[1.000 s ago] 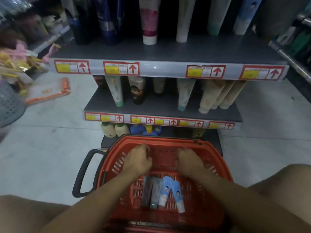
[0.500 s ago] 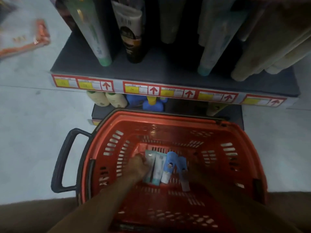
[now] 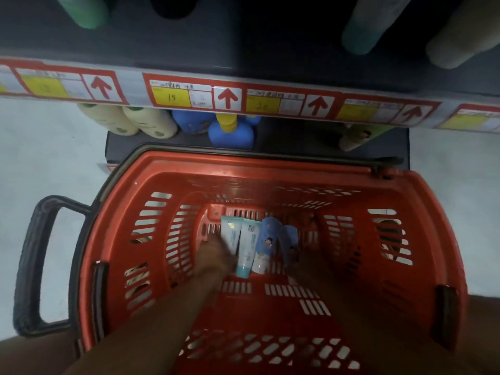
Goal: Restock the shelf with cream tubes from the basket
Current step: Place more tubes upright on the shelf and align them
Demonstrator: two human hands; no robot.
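A red slotted plastic basket [image 3: 422, 201] with a black loop handle [image 3: 32, 266] sits on the pale floor against the dark shelf [image 3: 243, 44]. Four soft, flat-crimped cream tubes lie side by side on its floor: two teal-and-white tubes [image 3: 247, 247] and two blue tubes [image 3: 266, 244]. The left hand [image 3: 215, 257] rests against the leftmost teal tube; whether it grips is unclear. The right hand [image 3: 305, 263] sits in shadow beside the blue tubes, its fingers indistinct.
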